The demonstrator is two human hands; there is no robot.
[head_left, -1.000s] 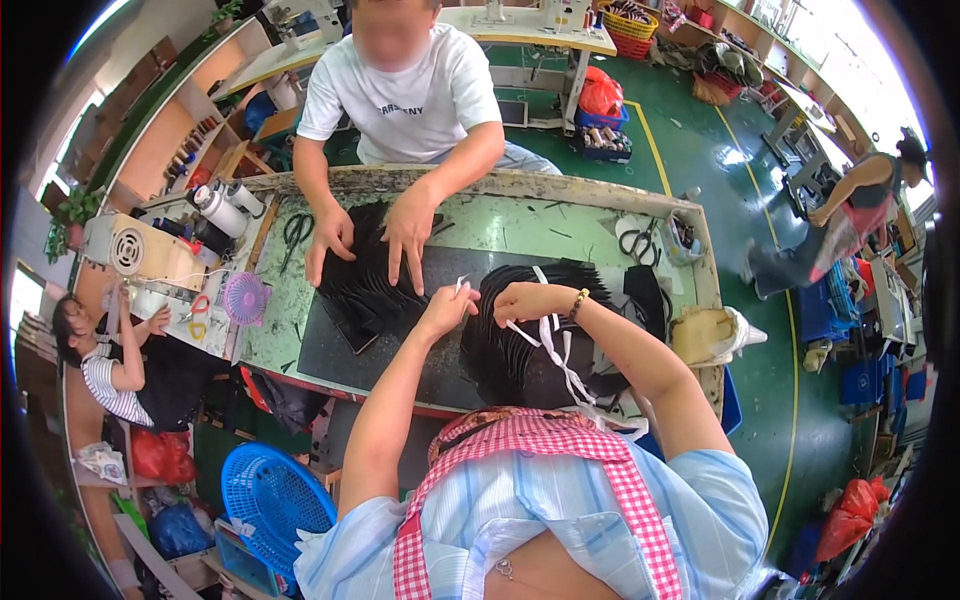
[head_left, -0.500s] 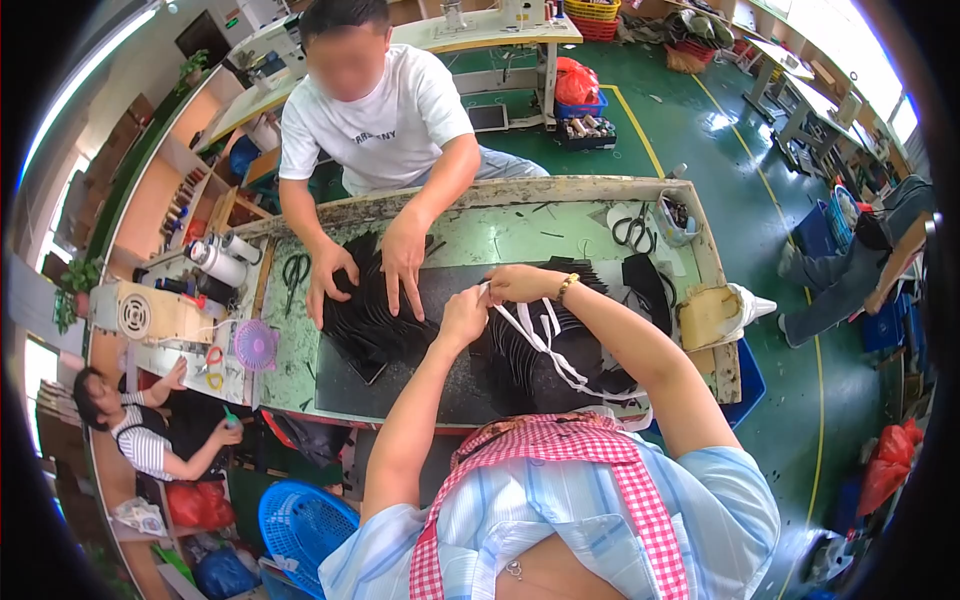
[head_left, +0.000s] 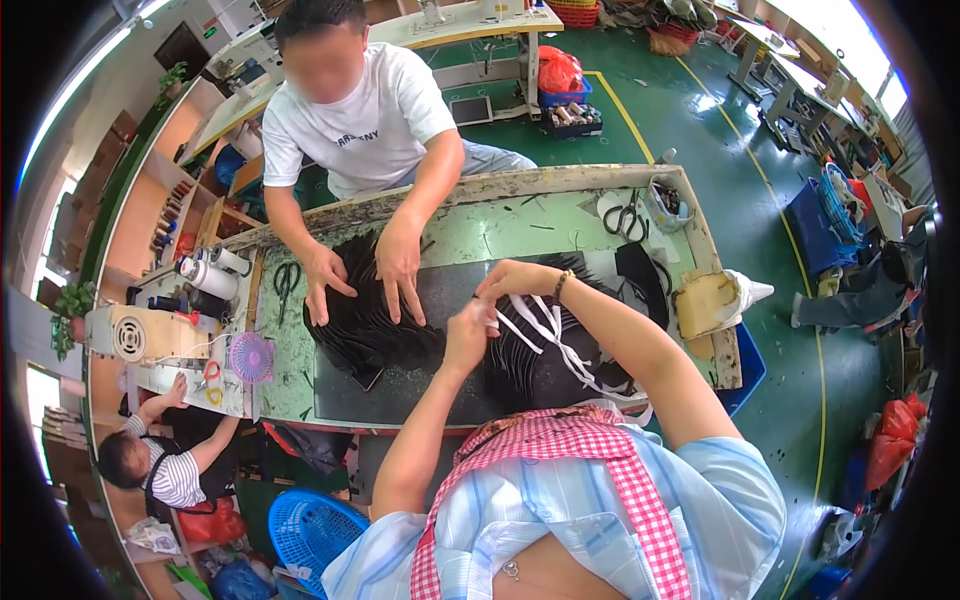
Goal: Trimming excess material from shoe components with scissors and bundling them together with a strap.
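My left hand [head_left: 468,338] is closed on a white fabric strip [head_left: 548,335], part of which shows bunched at its fingers. Beside it, my right hand [head_left: 518,281] pinches at the same strip, the fingertips of both hands almost meeting. The strip's loose lengths trail to the right over a fanned row of black fabric pieces [head_left: 512,368]. Across the table, a co-worker's two hands [head_left: 400,262] rest on another fanned pile of black pieces [head_left: 355,325]. Exactly how my fingertips grip the strip is hidden.
Black scissors [head_left: 625,215] and a small tub [head_left: 668,205] sit at the table's far right; more scissors [head_left: 287,285] lie left. A glue-stained yellowish block [head_left: 703,305] holds a white nozzle at the right edge. A purple fan [head_left: 250,357] stands left, a blue basket [head_left: 312,530] below.
My hands have shifted slightly, with more of the white strip bunched in my left fingers. The co-worker's hands stay on the black pile. A person at the left has bent forward.
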